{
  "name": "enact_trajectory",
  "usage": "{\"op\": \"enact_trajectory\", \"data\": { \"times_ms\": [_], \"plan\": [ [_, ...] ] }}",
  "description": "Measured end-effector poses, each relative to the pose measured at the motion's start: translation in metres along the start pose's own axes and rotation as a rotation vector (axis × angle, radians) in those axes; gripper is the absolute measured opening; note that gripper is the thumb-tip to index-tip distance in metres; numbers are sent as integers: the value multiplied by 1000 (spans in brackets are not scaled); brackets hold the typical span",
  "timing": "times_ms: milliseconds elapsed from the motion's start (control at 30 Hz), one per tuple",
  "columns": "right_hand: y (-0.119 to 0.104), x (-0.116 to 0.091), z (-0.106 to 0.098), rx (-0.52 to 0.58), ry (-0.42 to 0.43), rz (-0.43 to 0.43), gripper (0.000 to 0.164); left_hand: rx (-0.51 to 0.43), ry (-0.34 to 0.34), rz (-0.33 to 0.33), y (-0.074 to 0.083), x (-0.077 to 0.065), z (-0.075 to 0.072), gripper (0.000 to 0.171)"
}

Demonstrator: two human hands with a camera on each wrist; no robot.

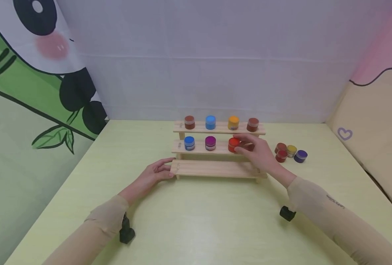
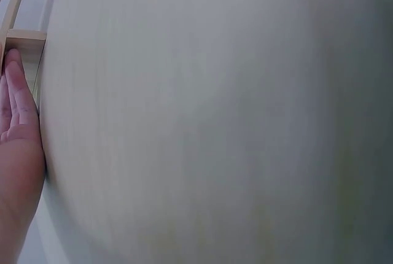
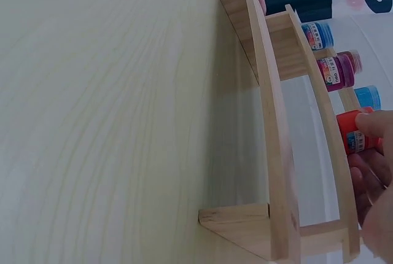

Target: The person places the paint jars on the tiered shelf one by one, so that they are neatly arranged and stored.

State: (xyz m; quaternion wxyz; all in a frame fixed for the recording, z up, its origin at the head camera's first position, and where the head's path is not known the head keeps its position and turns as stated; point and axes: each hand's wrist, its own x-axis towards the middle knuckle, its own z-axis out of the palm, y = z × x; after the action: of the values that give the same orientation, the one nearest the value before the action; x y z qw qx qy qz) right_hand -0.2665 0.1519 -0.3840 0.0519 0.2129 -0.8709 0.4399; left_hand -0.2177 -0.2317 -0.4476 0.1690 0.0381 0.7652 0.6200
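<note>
A three-tier wooden display rack [image 1: 215, 168] stands on the table. My right hand [image 1: 257, 151] pinches a red paint jar [image 1: 233, 144] between thumb and fingers at the middle tier; the right wrist view shows its label. My left hand [image 1: 157, 171] grips the left end of the lowest tier. In the left wrist view its fingers [image 2: 21, 92] reach to the wooden end piece. On the middle tier beside the red jar are a purple jar [image 1: 210, 143] and a blue jar [image 1: 189, 143]. The lowest tier holds no jar.
Along the top tier stand a brown jar [image 1: 189, 122], a light blue jar [image 1: 210, 122], a yellow-orange jar [image 1: 233, 123] and another brown jar [image 1: 253, 124]. Right of the rack, several jars cluster on the table, among them a dark blue jar [image 1: 300, 156]. A cloth backdrop [image 1: 215, 84] rises behind.
</note>
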Motion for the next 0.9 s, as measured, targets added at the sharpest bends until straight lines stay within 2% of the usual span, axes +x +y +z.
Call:
{"op": "enact_trajectory", "data": {
  "times_ms": [300, 900],
  "plan": [
    [5, 0, -1, 5, -11, 7, 45, -4, -8, 15, 0, 0, 0, 65],
    [1, 0, -1, 16, -24, 15, 45, -1, -6, 6, 1, -2, 0, 66]
  ]
}}
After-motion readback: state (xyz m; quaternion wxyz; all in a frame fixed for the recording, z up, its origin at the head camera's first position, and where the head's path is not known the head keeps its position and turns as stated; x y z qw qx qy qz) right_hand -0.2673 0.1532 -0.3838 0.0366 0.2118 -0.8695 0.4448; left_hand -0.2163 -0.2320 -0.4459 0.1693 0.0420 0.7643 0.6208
